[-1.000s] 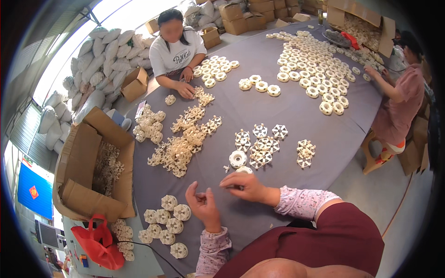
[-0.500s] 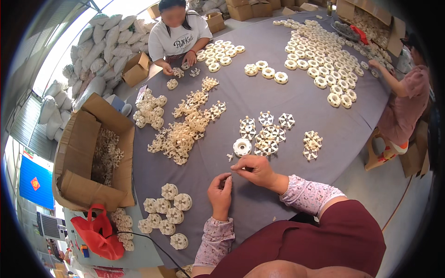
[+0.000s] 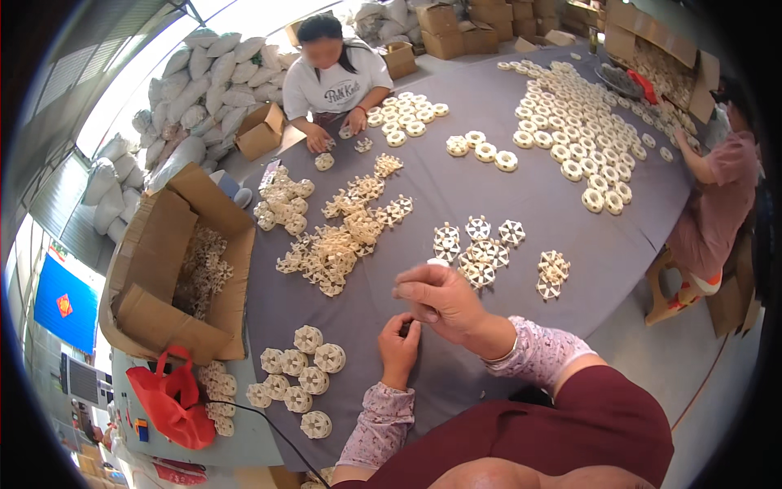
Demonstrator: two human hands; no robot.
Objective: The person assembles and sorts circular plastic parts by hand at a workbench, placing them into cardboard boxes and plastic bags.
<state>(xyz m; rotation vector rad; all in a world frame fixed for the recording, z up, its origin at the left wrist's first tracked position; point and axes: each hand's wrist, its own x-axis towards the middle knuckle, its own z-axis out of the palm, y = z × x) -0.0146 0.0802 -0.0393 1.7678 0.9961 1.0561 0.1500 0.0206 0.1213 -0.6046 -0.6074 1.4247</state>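
Note:
My left hand [image 3: 399, 352] is held low over the near part of the table, its thumb and fingers pinched. Whatever the pinch may hold is too small to make out. Just above and to the right is my right hand [image 3: 446, 306], apart from the left, with bent fingers drawn together; any object in them is hidden. Beyond its knuckles only an edge of a white ring [image 3: 438, 262] shows. Close behind lie several cream spoked wheel-shaped pieces [image 3: 484, 254]. A smaller heap of such wheels [image 3: 553, 273] sits to the right.
A pile of small cream parts [image 3: 338, 240] lies ahead left, near an open cardboard box [image 3: 155, 281]. Round assembled pieces [image 3: 314, 379] stand at the near left. Many cream rings [image 3: 570, 130] cover the far right. Two people [image 3: 334, 81] work at the table; a red bag [image 3: 169, 403] hangs left.
My right hand has risen away from the left and now covers most of the white ring. The small loose piece beside the ring no longer shows. The whole view has shifted slightly.

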